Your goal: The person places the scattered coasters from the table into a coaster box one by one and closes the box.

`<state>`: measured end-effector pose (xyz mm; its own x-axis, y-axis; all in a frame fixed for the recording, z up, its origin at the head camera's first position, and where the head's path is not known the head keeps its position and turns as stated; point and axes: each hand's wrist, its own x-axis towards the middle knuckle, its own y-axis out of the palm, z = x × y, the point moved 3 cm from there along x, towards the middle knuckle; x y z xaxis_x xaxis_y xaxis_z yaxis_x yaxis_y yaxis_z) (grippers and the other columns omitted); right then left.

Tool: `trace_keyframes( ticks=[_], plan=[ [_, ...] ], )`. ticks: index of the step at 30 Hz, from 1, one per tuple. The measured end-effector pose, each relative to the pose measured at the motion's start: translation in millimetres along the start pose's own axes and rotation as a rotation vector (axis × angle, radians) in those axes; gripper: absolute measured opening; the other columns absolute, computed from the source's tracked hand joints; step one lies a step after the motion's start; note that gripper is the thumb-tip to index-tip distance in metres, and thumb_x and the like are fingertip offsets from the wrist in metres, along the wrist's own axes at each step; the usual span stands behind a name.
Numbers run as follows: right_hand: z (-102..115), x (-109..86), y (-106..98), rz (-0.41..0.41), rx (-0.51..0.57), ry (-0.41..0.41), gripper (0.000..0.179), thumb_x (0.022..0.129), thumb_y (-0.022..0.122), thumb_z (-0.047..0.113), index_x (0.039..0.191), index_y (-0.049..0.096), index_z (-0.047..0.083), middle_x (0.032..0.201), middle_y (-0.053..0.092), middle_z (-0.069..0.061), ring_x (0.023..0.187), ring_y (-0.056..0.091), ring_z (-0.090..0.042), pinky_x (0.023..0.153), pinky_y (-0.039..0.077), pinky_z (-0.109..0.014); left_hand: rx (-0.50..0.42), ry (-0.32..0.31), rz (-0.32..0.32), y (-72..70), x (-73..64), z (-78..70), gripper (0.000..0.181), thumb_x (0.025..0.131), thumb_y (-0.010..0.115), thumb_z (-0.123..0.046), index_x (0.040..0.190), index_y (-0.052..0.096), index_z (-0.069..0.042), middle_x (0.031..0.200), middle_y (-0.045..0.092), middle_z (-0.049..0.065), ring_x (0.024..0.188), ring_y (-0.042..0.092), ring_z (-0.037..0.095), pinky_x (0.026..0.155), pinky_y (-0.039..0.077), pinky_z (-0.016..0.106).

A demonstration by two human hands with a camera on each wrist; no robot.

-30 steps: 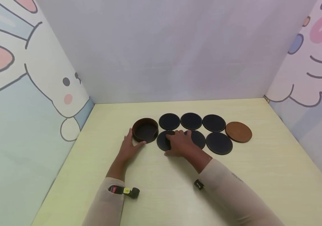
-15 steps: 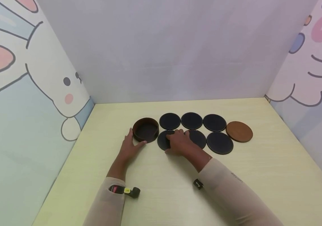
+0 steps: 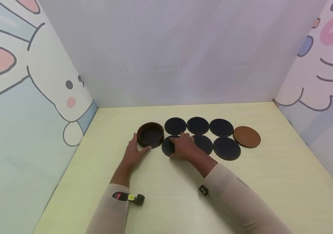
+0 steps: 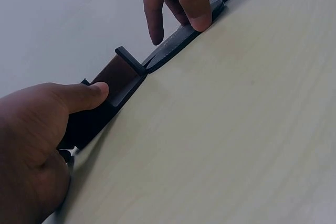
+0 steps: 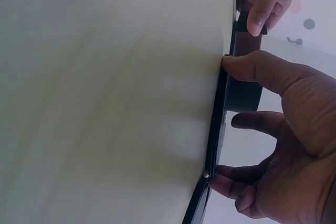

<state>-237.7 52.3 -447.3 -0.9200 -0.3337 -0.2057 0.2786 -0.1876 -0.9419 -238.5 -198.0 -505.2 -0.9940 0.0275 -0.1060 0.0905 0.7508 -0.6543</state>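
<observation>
My left hand (image 3: pixel 132 154) grips a round, dark brown coaster holder (image 3: pixel 150 125) at its near left side. In the left wrist view its thumb presses the wall of the holder beside a cutout. My right hand (image 3: pixel 184 149) spans a round black coaster (image 3: pixel 167 148), the leftmost of the near row, just right of the holder. In the right wrist view the thumb is at one edge of this coaster (image 5: pixel 216 119) and fingertips are at the opposite edge. Part of the coaster is hidden under the hand.
Several more black coasters, such as the near-row one (image 3: pixel 227 148) and the far-row one (image 3: pixel 198 125), lie flat in two rows. A brown disc (image 3: pixel 246 136) lies at their right end. Cartoon-printed walls (image 3: pixel 166 65) enclose the pale table (image 3: pixel 166 198).
My right hand shifts very slightly left, and its index finger moves a little toward the far left. The left hand stays on the holder; the discs look unmoved.
</observation>
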Motion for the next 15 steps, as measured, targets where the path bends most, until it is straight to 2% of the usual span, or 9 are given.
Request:
trace_keyframes(
  ticks=[9,15],
  plan=[
    [5.8,0.0,-2.5,0.041,-0.018,0.01,0.076,0.089,0.086,0.047,0.156,0.062,0.021,0.152,0.056,-0.026,0.135,0.05,-0.043,0.109,0.045,-0.058,-0.01,-0.014,0.002,0.4,0.7,0.8,0.113,0.101,0.076,-0.047,0.175,0.003,-0.003,0.183,0.011,0.021,0.169,0.003,0.052,0.14,0.01,0.064],
    [4.9,4.5,-1.8,0.017,-0.046,-0.011,0.07,0.087,0.088,0.048,0.149,0.069,0.02,0.143,0.062,-0.023,0.13,0.054,-0.043,0.112,0.044,-0.061,-0.012,-0.012,-0.003,0.0,0.1,1.5,0.113,0.101,0.075,-0.049,0.176,0.002,-0.005,0.184,0.011,0.02,0.17,0.002,0.051,0.14,0.01,0.063]
  ],
)
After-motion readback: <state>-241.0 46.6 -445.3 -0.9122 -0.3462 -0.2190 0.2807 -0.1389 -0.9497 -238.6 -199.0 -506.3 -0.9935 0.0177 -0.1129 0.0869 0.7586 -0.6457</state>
